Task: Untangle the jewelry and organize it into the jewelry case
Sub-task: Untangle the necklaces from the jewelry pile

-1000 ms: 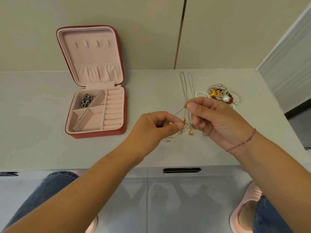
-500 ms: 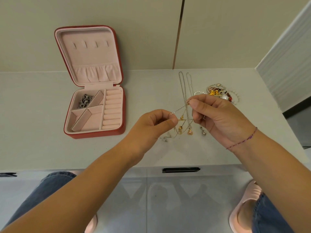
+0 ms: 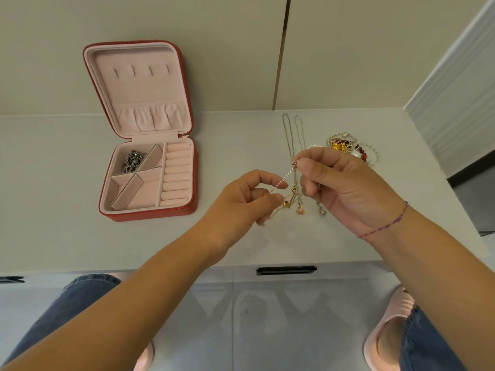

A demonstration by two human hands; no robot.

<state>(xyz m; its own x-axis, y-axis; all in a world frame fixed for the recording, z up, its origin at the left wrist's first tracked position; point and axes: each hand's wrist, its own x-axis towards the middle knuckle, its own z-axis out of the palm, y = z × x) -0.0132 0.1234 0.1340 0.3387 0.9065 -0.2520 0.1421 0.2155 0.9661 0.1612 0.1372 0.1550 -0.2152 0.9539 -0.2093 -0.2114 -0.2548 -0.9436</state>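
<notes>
— Above the front edge of the worktop (image 3: 67,236), what were the hands doing?

— The left hand (image 3: 241,202) and the right hand (image 3: 345,188) held a thin silver chain (image 3: 281,182) stretched between them. Each hand had thumb and forefinger pinched shut on it, the other fingers curled loosely. The pull kept the strand taut, probably so that its path through the tangle could be followed.

— And the tangle itself?

— It hung just under the chain, between the two hands: gold links, a small pink pendant (image 3: 300,209) and a silver piece (image 3: 321,210) beside it. Which strand crossed which was too fine to make out. Two long chains (image 3: 290,135) ran from the right fingertips toward the back edge, laid straight, likely to keep them from knotting again.

— Where was the rest of the jewelry?

— A heap of bracelets and beads (image 3: 348,148) lay near the back right corner, behind the right hand, not yet sorted.

— And the jewelry case?

— The jewelry case (image 3: 150,212) stood open toward the left side of the worktop, well apart from the hands, lid propped up. One dark metallic piece (image 3: 132,162) sat in its back left compartment; the other compartments and the ring rolls (image 3: 176,174) were bare. Most of the task seemed still ahead.
</notes>
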